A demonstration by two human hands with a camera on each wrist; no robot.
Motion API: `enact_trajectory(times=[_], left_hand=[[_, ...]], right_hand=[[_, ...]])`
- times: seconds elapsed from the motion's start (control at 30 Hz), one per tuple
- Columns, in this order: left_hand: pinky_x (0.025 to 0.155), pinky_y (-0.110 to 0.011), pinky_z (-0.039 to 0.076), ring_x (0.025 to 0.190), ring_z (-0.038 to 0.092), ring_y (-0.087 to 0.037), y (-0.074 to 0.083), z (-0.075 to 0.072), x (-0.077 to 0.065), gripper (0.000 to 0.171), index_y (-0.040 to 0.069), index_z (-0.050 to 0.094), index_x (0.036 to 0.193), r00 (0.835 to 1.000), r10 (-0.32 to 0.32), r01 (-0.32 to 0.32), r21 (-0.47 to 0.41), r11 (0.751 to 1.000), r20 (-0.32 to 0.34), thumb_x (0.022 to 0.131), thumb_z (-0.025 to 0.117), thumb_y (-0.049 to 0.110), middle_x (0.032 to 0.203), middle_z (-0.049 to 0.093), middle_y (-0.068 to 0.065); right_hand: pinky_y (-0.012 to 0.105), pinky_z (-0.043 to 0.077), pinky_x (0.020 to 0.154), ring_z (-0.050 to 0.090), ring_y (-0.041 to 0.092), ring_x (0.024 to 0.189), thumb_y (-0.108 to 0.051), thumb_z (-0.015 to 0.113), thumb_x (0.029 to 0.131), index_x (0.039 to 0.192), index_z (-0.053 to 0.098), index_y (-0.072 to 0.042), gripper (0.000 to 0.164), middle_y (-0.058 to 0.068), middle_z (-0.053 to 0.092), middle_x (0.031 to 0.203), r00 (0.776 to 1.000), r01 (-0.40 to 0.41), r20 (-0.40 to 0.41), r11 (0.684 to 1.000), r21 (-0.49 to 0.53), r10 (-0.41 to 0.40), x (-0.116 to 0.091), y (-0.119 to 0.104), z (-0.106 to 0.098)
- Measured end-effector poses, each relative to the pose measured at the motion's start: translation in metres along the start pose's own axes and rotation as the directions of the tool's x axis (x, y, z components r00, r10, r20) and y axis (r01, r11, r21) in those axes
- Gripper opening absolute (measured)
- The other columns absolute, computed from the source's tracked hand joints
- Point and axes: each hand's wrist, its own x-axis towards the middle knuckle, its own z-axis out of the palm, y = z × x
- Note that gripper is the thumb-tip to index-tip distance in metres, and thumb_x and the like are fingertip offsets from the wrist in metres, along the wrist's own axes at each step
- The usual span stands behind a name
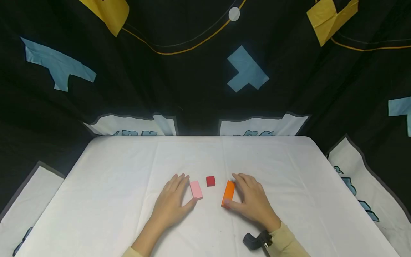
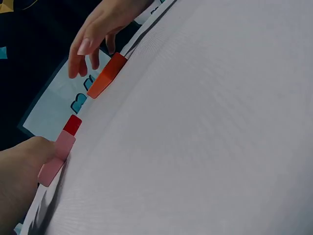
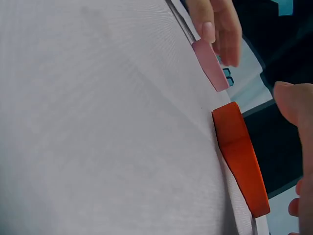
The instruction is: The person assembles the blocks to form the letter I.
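A pink block [image 1: 196, 190] lies on the white-covered table beside my left hand [image 1: 173, 201]. That hand's fingers are extended along the block's left side, and its thumb is by the near end; whether it touches is unclear. To the right, an orange block [image 1: 228, 193] lies beside my right hand [image 1: 252, 198]. In the head view the right thumb overlaps the orange block's near end, but in the right wrist view the thumb [image 3: 292, 102] stands apart from the orange block [image 3: 239, 156]. Between the two, slightly farther back, sits a small red cube [image 1: 210, 181].
White cloth covers the table [image 1: 96, 200]. Behind it hangs a black curtain [image 1: 192, 85] with blue and yellow patches. A dark curved device [image 1: 253, 241] is strapped at the right wrist, close above the tabletop.
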Motion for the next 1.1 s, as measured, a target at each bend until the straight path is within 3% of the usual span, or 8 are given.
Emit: enact_trajectory(times=[0.57, 0.87, 1.1], left_hand=[[0.114, -0.055, 0.034, 0.144, 0.038, -0.030, -0.003, 0.007, 0.006, 0.073, 0.015, 0.049, 0.145, 0.996, -0.035, 0.048, -0.160, 0.986, 0.084, 0.083, 0.075, 0.045, 0.148, 0.051, -0.007], [0.114, -0.058, 0.030, 0.141, 0.039, -0.032, -0.003, 0.011, 0.010, 0.072, 0.016, 0.052, 0.142, 0.995, -0.020, 0.036, -0.165, 0.986, 0.097, 0.082, 0.076, 0.047, 0.145, 0.053, -0.007], [0.112, -0.055, 0.034, 0.134, 0.044, -0.029, -0.002, 0.013, 0.011, 0.070, 0.014, 0.055, 0.139, 0.998, 0.003, 0.006, -0.155, 0.988, 0.061, 0.081, 0.077, 0.045, 0.136, 0.058, -0.006]], right_hand=[[0.049, 0.036, 0.108, 0.045, 0.018, 0.131, -0.077, 0.067, 0.073, 0.142, 0.053, -0.021, 0.090, -0.002, 0.053, 0.137, 0.999, 0.012, 0.042, 0.998, 0.063, -0.014, -0.004, 0.010, 0.012], [0.051, 0.034, 0.107, 0.045, 0.020, 0.130, -0.074, 0.073, 0.069, 0.143, 0.052, -0.019, 0.095, 0.001, 0.053, 0.137, 0.999, 0.028, 0.044, 0.997, 0.065, -0.031, -0.005, 0.013, 0.016], [0.052, 0.033, 0.109, 0.043, 0.020, 0.132, -0.075, 0.072, 0.069, 0.145, 0.049, -0.019, 0.097, 0.001, 0.051, 0.139, 0.997, 0.010, 0.080, 0.998, 0.058, -0.014, -0.004, 0.013, 0.017]])
